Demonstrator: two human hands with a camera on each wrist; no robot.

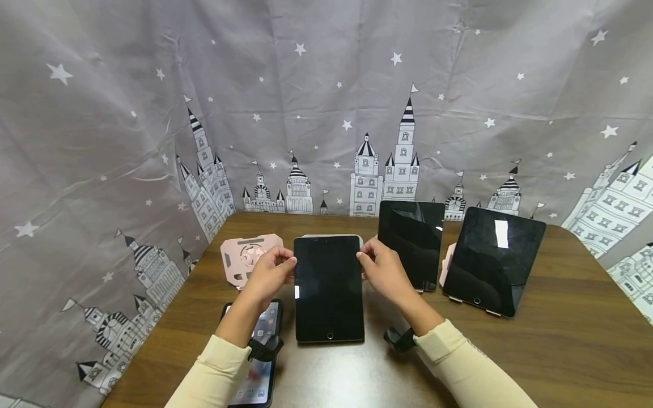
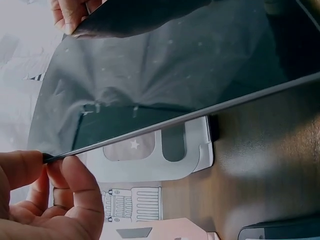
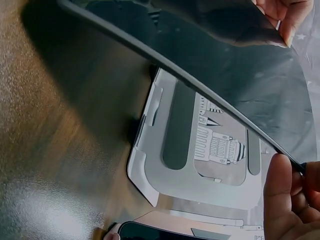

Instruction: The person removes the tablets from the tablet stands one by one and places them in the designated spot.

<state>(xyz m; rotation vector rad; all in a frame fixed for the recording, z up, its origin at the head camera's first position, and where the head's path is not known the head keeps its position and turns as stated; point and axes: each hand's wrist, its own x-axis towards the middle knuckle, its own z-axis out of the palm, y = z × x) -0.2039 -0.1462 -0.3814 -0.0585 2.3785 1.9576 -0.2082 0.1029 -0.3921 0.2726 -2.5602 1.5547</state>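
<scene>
Head view: my left hand [image 1: 270,269] and right hand [image 1: 384,267] pinch the thin black glass-faced tablet [image 1: 330,289] by its upper side edges, approx. 10 and 2 o'clock. Round it: flat pink stand w/ cut-outs [image 1: 238,262] betw. 9 and 10, black-cased phone w/ lit screen [image 1: 267,320] at 8, near black upright tablet [image 1: 412,246] at 2, far black tilted tablet [image 1: 495,260] at 3. RH is v. close to the near one; a careless knuckle could knock it.

L wrist view: LH, approx. 8 o'clock, has thumb + fingertip closed on the tablet's rim, no gap but its thickness. Silver-grey stand w/ rounded openings [image 2: 157,172] shows at 6; can't tell if tablet touches it.

R wrist view: RH at 4 o'clock, same narrow pinch. Tablet's lower end is unsupported by fingers, so if either pinch slips, it'd prob. twist, miss the stand and hit the brown wooden table [image 3: 35,150].
</scene>
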